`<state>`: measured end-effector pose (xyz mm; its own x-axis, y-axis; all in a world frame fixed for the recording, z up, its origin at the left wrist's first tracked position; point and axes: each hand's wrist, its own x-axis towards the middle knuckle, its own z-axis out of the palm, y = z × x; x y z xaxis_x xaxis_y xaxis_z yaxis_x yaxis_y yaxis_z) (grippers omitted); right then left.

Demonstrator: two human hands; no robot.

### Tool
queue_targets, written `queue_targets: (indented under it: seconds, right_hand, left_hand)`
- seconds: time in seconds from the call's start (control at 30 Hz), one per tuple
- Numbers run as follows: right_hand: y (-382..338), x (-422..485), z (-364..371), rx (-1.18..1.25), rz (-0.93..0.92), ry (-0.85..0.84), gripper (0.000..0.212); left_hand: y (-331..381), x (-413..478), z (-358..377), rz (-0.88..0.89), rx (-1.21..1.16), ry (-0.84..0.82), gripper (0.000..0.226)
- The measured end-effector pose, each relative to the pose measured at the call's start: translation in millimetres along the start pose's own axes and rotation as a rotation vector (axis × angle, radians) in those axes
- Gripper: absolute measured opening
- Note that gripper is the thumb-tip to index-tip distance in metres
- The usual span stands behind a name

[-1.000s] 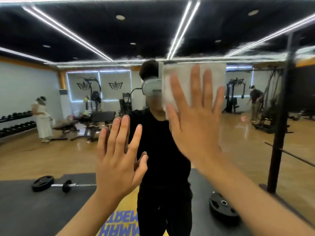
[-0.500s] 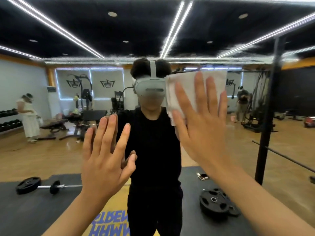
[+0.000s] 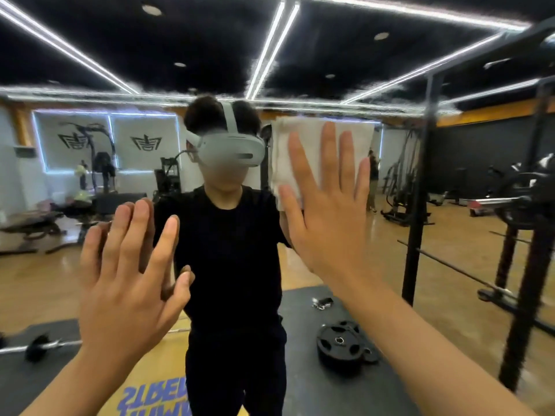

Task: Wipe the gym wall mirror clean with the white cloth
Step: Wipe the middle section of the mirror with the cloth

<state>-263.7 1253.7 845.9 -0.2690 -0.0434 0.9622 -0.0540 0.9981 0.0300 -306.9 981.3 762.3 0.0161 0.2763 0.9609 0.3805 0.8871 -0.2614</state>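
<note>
The wall mirror (image 3: 390,250) fills the whole view and reflects the gym and a person in black wearing a grey headset. A folded white cloth (image 3: 288,151) lies flat against the glass at upper centre-right. My right hand (image 3: 330,211) presses it there with an open palm and spread fingers, covering the cloth's lower right part. My left hand (image 3: 126,283) rests flat on the glass lower left, fingers apart, holding nothing; its reflection touches its fingertips.
Reflected in the mirror: a black squat rack upright (image 3: 420,190) at right, weight plates (image 3: 342,343) on a dark mat, a barbell (image 3: 39,346) at lower left, benches and machines at the back, a person standing far right.
My right hand has slid the cloth to the right across the glass, off the reflected face. The view has turned right, bringing more of the rack into sight. My left hand stays flat on the mirror.
</note>
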Motion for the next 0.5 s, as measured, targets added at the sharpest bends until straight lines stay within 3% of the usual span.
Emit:
queue_targets:
  seconds: [0.23,0.37,0.5]
  right_hand:
    - [-2.6,-181.1,34.4,0.023,-0.086,-0.247,0.057]
    - [1.9,-69.0,15.6,0.051,-0.124,-0.07,0.058]
    - [-7.8,23.6,-1.7,0.023,0.002,0.02,0.061]
  left_hand:
    - [0.3,-0.7,-0.2,0.007,-0.005,0.007,0.063]
    - [1.6,-0.3,0.3,0.001,0.015,0.01,0.065]
    - [0.7,-0.2,0.9,0.012,0.017,0.009,0.064]
